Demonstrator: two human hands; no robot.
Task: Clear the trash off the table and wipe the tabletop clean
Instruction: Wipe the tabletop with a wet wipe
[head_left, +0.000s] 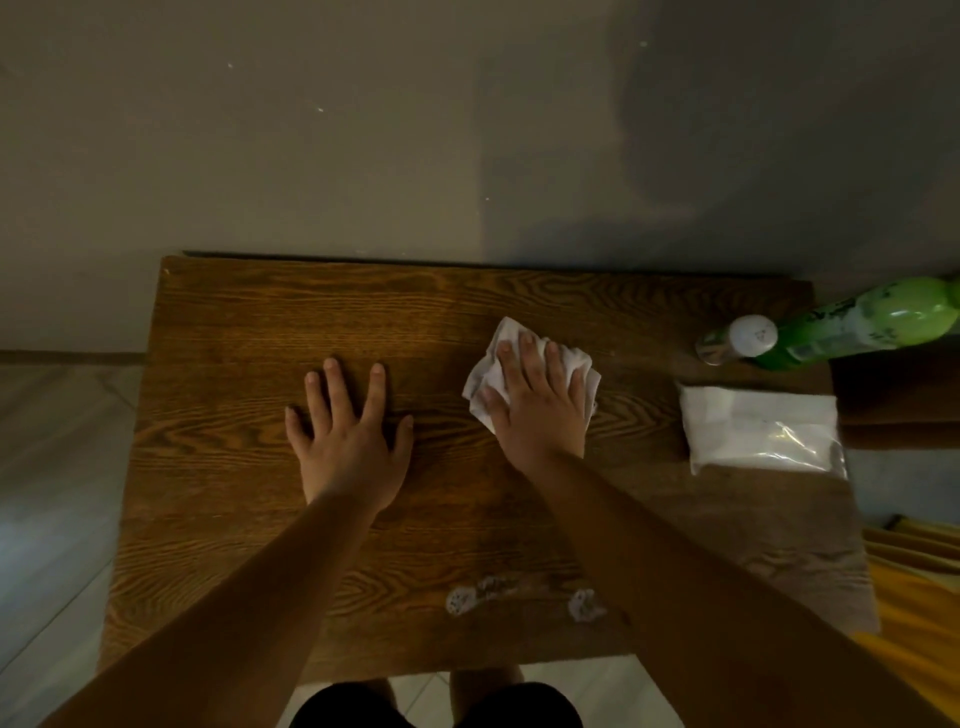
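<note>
Wooden table: fills the middle of the frame.
Left hand: centre-left, fingers spread, palm flat on the bare wood.
Foamy white smear: lower centre, near the front edge.
Crumpled white tissue: centre, on the tabletop.
Right hand: fingers straight, pressing down on the tissue.
Small clear bottle: right, white cap, contents unreadable.
Clear plastic pack: right, holding folded white tissues.
Green bottle: upper right edge, contents unreadable.

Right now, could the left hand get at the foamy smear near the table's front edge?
Probably yes. The left hand lies flat and holds nothing, and only bare tabletop lies between it and the smear. The right forearm passes beside the smear, not over it.
</note>
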